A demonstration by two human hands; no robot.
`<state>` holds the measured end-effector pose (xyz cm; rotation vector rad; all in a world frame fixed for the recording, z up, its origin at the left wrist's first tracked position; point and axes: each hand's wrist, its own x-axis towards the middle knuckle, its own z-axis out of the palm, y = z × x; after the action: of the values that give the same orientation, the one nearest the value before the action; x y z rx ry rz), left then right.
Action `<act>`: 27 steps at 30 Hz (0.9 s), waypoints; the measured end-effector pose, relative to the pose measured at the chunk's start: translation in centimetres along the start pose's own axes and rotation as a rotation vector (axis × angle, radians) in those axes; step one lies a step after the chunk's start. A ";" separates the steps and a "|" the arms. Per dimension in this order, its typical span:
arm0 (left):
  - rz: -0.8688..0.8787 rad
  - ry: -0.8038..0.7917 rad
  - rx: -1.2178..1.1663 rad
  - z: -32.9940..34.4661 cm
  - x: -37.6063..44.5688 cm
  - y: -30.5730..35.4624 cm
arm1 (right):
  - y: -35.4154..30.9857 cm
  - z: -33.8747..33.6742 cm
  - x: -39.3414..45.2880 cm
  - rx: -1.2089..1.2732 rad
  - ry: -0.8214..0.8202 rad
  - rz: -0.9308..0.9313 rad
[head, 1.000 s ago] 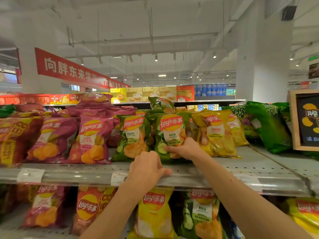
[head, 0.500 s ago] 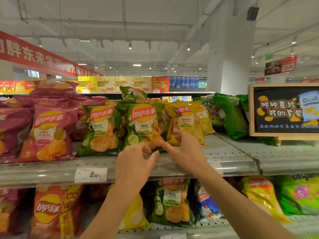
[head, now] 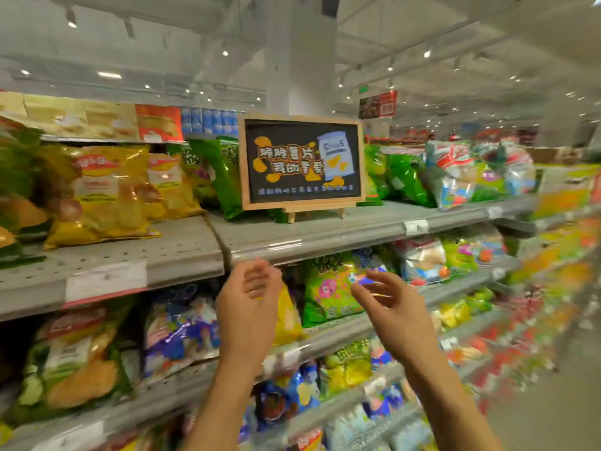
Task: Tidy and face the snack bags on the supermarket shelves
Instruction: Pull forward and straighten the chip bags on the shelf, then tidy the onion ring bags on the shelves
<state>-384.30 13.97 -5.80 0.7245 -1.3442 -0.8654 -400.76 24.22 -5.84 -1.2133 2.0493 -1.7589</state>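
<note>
Head camera looks along a supermarket aisle, and the steady marker is the small wood-framed blackboard sign (head: pixel 300 162) with chalk-style chip drawings, standing on its little easel on the grey perforated metal top shelf (head: pixel 325 232). Left of that sign lean the yellow foil chip bags (head: pixel 100 193) with red logos, upright and facing the aisle, and a glossy green snack bag (head: pixel 224 177) tilts against the sign's left edge. Right of the sign, more green bags (head: pixel 406 180) and some pale mixed-colour packs (head: pixel 455 174) crowd the same shelf, too smeared to read. Below the sign, in front of the shelf lip, both hands hang in the air holding nothing: the left hand (head: pixel 248 297) has its fingers loosely bent and spread, and the right hand (head: pixel 387 304) is spread with the fingers reaching left, well apart from any bag. Behind them, one tier beneath the sign, sits a bright green bag with a pink cartoon face (head: pixel 328 288) and a plain yellow bag (head: pixel 287 317) just beside it. Lower tiers are blurred colour.
</note>
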 end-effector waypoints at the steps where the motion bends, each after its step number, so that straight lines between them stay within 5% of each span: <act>1: -0.021 -0.034 -0.020 2.9 -0.8 -0.2 | 1.7 -3.3 0.7 -0.003 0.021 0.033; 13: -0.083 -0.383 -0.025 33.7 -7.4 -1.6 | 16.3 -33.5 9.1 -0.085 0.391 0.194; 27: -0.127 -0.436 -0.029 58.0 -2.5 -5.2 | 23.9 -44.7 29.1 -0.081 0.370 0.186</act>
<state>-442.61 15.84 -5.49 0.6241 -1.6779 -1.1899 -457.74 37.10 -4.01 -0.7231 2.3633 -1.9397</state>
